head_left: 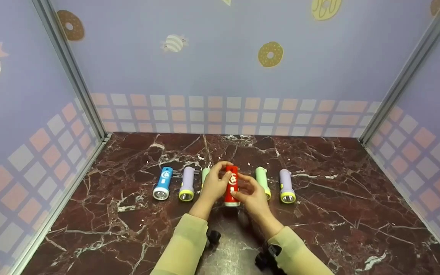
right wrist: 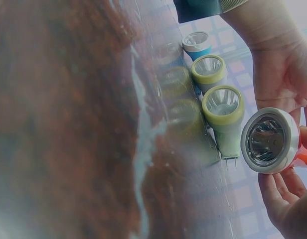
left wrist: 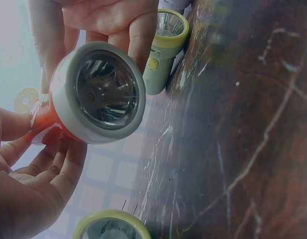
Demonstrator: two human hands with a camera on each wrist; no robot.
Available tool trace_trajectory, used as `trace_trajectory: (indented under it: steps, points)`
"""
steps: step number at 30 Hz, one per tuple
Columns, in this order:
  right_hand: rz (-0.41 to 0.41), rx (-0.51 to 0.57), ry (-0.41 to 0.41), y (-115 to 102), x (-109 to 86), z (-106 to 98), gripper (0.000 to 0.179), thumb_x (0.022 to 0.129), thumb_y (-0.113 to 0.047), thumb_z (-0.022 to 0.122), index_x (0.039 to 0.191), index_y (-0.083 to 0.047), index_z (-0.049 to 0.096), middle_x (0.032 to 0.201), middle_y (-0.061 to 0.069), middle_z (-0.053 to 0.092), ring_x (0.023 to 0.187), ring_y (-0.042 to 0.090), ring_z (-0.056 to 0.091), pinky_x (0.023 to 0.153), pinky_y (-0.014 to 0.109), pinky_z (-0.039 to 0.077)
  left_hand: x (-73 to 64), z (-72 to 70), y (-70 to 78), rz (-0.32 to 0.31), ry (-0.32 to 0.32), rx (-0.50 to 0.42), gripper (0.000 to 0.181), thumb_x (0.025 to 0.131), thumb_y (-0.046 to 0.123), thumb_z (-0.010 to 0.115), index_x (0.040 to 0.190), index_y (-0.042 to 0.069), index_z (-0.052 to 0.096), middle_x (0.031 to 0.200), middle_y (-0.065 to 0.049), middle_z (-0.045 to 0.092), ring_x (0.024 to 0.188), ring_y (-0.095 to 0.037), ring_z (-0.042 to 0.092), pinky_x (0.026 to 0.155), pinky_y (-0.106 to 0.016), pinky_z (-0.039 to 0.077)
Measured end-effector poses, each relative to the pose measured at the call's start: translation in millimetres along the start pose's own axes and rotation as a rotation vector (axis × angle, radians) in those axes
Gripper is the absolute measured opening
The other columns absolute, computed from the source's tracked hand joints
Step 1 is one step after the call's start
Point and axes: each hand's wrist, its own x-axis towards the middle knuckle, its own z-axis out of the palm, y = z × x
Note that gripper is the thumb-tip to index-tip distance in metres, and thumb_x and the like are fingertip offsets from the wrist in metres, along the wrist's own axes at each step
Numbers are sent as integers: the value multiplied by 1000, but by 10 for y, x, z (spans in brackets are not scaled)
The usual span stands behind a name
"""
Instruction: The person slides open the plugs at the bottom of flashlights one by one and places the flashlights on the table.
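Note:
A red flashlight (head_left: 232, 193) with a white rim is held up between both hands, lens end toward me and a white emblem on its upper face. The left hand (head_left: 213, 187) grips it near the far end, thumb on the face. From the other side, the right hand (head_left: 257, 199) holds it with the thumb lower on the body. The flashlight's round lens (left wrist: 108, 92) faces the camera in the left wrist view. A light green flashlight (head_left: 204, 176) is partly hidden behind the left hand, and another green flashlight (head_left: 261, 177) behind the right.
On the dark red marbled tabletop (head_left: 342, 217), a blue flashlight (head_left: 163, 183) and a purple flashlight (head_left: 187, 184) lie to the left. Another purple flashlight (head_left: 287, 186) lies at the right end of the row. Patterned panels (head_left: 220, 76) enclose the table at back and sides.

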Motion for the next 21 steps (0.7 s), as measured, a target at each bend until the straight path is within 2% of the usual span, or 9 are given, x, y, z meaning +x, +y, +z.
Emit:
trace_trajectory:
  steps: [11, 21]
  points:
    - [1, -1, -4, 5, 4, 0, 59, 84, 9, 73, 140, 7, 54, 121, 33, 67, 104, 34, 72, 81, 26, 61, 3, -5, 7, 9, -6, -10, 26, 95, 1, 61, 121, -3, 64, 116, -23, 68, 98, -32, 66, 86, -40, 55]
    - [-17, -30, -12, 13, 0, -11, 59, 85, 6, 74, 140, 7, 54, 124, 33, 67, 108, 39, 70, 82, 25, 60, 11, -4, 1, -9, -15, -12, 26, 96, -1, 60, 121, -1, 64, 116, -23, 66, 96, -29, 65, 85, -39, 55]
